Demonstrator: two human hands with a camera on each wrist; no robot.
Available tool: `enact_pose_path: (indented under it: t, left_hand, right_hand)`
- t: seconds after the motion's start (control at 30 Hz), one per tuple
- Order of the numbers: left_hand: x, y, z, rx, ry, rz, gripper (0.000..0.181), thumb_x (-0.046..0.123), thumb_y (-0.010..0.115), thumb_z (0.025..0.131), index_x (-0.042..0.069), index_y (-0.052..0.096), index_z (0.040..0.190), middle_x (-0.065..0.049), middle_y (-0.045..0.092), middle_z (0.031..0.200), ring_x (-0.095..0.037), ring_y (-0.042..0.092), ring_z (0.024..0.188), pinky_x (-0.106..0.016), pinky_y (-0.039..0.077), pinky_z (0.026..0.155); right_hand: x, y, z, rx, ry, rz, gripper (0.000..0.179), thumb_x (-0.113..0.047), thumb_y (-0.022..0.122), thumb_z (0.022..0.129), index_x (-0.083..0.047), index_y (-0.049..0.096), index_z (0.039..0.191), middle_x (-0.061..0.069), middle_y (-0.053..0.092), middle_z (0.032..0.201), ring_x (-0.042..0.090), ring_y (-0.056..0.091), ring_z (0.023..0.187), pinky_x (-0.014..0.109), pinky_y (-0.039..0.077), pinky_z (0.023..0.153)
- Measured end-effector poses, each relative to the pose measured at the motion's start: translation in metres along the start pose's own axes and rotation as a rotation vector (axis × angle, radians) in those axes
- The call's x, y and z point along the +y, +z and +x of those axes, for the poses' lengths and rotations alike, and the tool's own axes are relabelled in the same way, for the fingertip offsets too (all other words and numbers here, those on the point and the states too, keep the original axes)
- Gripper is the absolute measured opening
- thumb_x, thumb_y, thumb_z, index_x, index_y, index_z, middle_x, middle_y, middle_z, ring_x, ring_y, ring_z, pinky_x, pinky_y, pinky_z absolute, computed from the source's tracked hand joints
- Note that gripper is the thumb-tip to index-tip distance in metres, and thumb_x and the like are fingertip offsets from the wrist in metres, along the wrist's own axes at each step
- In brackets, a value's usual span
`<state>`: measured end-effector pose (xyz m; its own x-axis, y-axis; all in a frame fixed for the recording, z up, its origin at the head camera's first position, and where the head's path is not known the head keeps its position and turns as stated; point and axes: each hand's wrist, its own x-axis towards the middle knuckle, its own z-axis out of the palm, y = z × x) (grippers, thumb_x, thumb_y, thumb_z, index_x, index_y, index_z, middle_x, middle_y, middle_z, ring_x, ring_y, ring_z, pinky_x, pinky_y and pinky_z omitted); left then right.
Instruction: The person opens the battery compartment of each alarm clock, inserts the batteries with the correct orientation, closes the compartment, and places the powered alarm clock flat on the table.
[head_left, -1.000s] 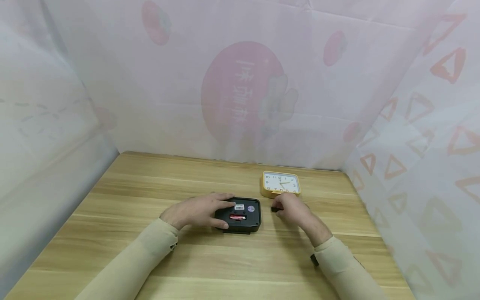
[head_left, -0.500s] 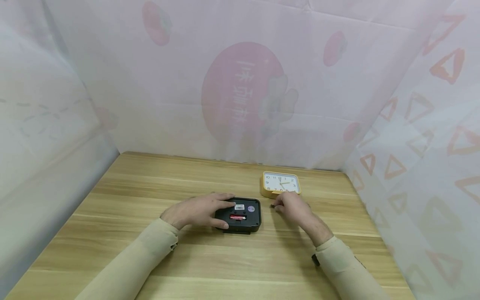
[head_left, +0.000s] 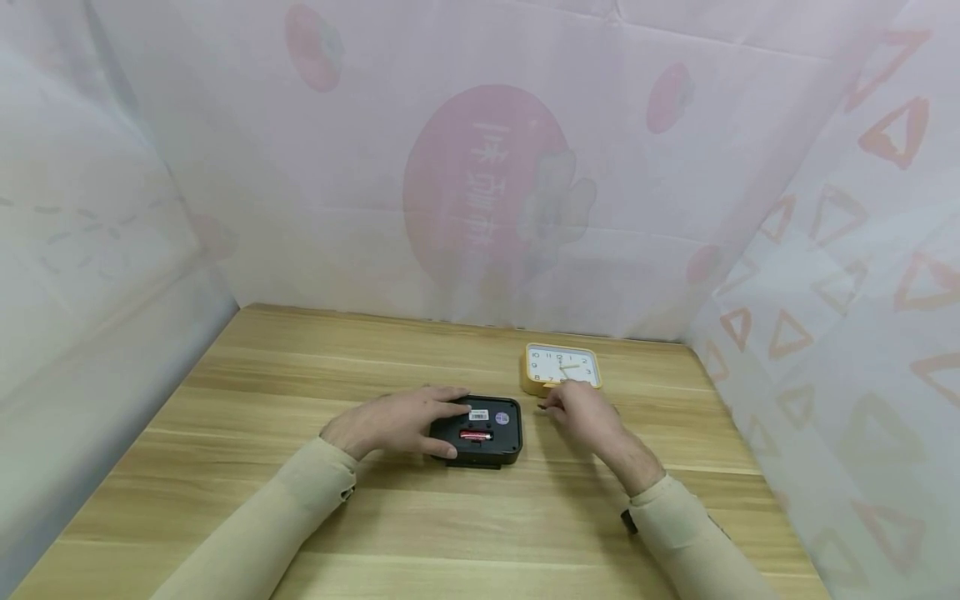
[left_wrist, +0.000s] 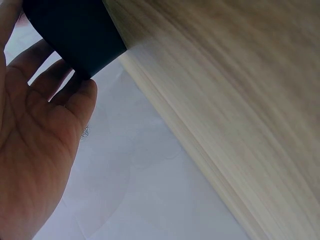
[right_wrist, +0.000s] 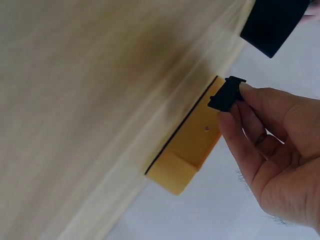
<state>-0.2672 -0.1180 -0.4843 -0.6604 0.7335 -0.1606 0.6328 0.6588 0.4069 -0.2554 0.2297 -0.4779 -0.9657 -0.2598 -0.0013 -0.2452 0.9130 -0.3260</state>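
Note:
A black clock (head_left: 498, 448) lies back side up on the wooden table, a red battery (head_left: 476, 435) showing in its open compartment. My left hand (head_left: 397, 423) holds it by its left end, thumb at the near side and other fingers over the back and far side. In the left wrist view, fingertips reach the clock's dark side wall (left_wrist: 80, 37). My right hand (head_left: 588, 417) is raised just right of the clock. Between thumb and finger it pinches a small black battery cover (right_wrist: 227, 95) with little tabs along one edge, seen best in the right wrist view.
Just behind the right hand, a yellow clock (head_left: 558, 365) lies face up, its front edge partly covered by that hand. The wooden table (head_left: 337, 333) ends at a printed cloth wall (head_left: 360, 208) behind, with more cloth on both sides.
The right hand has shifted slightly away and turned the battery cover, so it looks thinner in the head view. The left hand and black clock have stayed put.

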Motion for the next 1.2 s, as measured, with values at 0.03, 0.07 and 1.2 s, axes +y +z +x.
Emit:
enact_pose_path:
  t: [0.03, 0.07, 1.2]
  left_hand:
    - [0.000, 0.000, 0.000, 0.000, 0.000, 0.000, 0.082, 0.060, 0.080, 0.109, 0.019, 0.056, 0.176, -0.008, 0.036, 0.194, -0.038, 0.040, 0.179, -0.060, 0.042, 0.143]
    - [0.000, 0.000, 0.000, -0.001, 0.000, 0.000, 0.082, 0.059, 0.080, 0.109, 0.019, 0.056, 0.177, -0.008, 0.036, 0.195, -0.038, 0.039, 0.179, -0.060, 0.041, 0.144]
    - [0.002, -0.001, -0.002, 0.010, 0.003, -0.006, 0.080, 0.057, 0.081, 0.110, 0.018, 0.058, 0.175, -0.007, 0.038, 0.194, -0.035, 0.042, 0.178, -0.058, 0.042, 0.143]
  right_hand:
    - [-0.002, -0.001, 0.000, 0.013, -0.015, -0.013, 0.009, -0.003, 0.085, 0.105, -0.007, 0.091, 0.109, 0.010, 0.089, 0.111, 0.022, 0.083, 0.101, 0.046, 0.072, 0.097]
    - [-0.004, -0.001, -0.001, 0.023, -0.030, -0.025, 0.008, -0.003, 0.086, 0.105, -0.007, 0.092, 0.109, 0.010, 0.089, 0.110, 0.023, 0.083, 0.102, 0.046, 0.072, 0.097]
    - [-0.082, -0.005, -0.014, 0.044, -0.222, -0.033, 0.006, -0.011, 0.088, 0.106, -0.008, 0.091, 0.111, 0.006, 0.086, 0.112, 0.021, 0.083, 0.101, 0.042, 0.073, 0.091]
